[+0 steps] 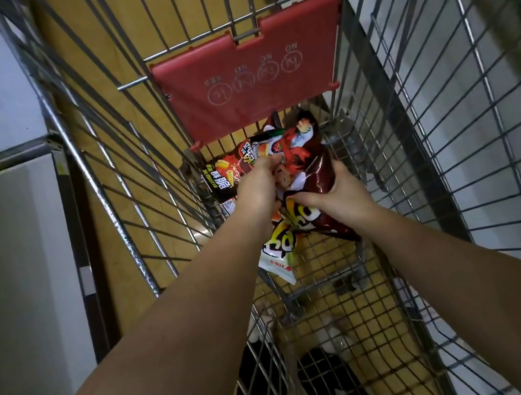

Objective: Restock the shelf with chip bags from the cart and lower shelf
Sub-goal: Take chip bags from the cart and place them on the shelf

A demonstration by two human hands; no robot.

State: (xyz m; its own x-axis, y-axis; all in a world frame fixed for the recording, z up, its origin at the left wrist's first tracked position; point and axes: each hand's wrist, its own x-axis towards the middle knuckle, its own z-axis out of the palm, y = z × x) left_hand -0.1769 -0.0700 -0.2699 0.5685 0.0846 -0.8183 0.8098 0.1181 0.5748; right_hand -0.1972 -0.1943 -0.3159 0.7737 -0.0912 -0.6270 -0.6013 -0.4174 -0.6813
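Yellowish wood-look floor (130, 21) under everything, seen straight down through a wire shopping cart (450, 136) that fills most of the view. Grey-white cabinet or wall panels run along both sides of the cart.

At the far end of the cart there's the red plastic child-seat flap (251, 73), folded down, with little circle icons and "NO / YES" printed on it (upside down from here). Right below that flap, on the cart's wire bottom, sits the pile of chip bags.

Both bare arms reach down into the cart. The left hand (258, 185) has its grip closed on the edge of a dark maroon chip bag (309, 157) with a red cartoon figure on it. The fingers are curled in and pinching the top of it. The right hand (335, 196) is clamped on the same bag from the other side, thumb on top and fingers wrapped under, so it's a two-handed hold.

Under the hands, nearer the camera than the flap, is a bag with big yellow lettering (282, 242) and a white end. Just left of the maroon bag lies a red-orange bag (222, 176) with white Chinese text, resting on the cart bottom against the left wall of the cart.
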